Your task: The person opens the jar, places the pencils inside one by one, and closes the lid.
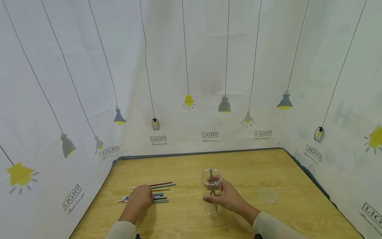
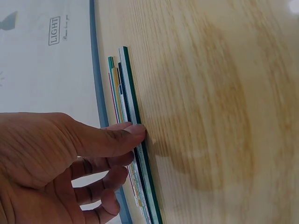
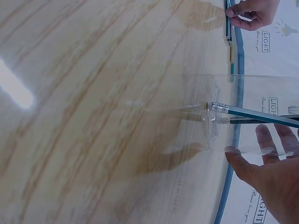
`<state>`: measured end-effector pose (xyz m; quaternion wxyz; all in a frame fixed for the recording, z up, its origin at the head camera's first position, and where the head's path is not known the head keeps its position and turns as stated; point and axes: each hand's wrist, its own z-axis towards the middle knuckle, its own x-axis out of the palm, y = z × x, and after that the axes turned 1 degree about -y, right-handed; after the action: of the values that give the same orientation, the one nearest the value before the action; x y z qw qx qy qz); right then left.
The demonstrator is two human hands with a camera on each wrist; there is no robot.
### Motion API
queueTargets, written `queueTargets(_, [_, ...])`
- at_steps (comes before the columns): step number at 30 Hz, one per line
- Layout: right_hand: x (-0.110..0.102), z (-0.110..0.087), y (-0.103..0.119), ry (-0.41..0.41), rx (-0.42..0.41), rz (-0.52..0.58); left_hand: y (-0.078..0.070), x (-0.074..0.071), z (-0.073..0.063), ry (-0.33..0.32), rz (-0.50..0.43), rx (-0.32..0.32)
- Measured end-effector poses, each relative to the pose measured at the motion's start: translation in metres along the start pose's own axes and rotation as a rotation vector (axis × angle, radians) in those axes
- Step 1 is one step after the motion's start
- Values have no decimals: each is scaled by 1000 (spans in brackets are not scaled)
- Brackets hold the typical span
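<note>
My left hand (image 1: pixel 139 197) is over a loose bunch of pencils (image 1: pixel 161 189) on the left of the table. In the left wrist view, its thumb and index finger pinch the nearest green-and-white pencil (image 2: pixel 132 93); the other fingers are loosely curled. The bunch also has red, yellow and dark blue pencils. With its thumb and fingers around the side, my right hand (image 1: pixel 231 198) holds a clear jar (image 1: pixel 209 209) upright on the table. Two pencils (image 3: pixel 254 114) lean crossed inside, their metal-banded eraser ends at the bottom in the right wrist view.
A clear round lid (image 1: pixel 267 195) lies flat on the wood-patterned table (image 1: pixel 238 159), right of the jar. White sheets printed with hanging lamps (image 1: pixel 224 105) rise along the table's back and both sides. A dark edging (image 1: pixel 179 155) runs along the back.
</note>
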<state>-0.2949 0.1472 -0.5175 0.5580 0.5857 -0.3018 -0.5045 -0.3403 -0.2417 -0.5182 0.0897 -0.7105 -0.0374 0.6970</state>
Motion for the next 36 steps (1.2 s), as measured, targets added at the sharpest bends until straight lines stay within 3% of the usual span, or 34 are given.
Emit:
queueTargets(3, [0, 0, 1, 5, -3, 7, -10, -11, -10, 5, -6, -13])
queueTargets(7, [0, -1, 1, 4, 1, 5, -14, -15, -18, -6, 10, 14])
queueTargets(12, [0, -1, 1, 1, -3, -7, -14, -18, -22, -30, 12, 63])
queueTargets(17, [-1, 0, 1, -4, -8, -2, -21, -30, -23, -49, -38, 115])
queueTargets(26, [0, 0, 0, 3, 10, 24, -42, -56, -23, -114, -284, 157])
queueTargets(36, [-1, 1, 2, 13, -13, 42, -73, -100, -27, -135, -588, 168])
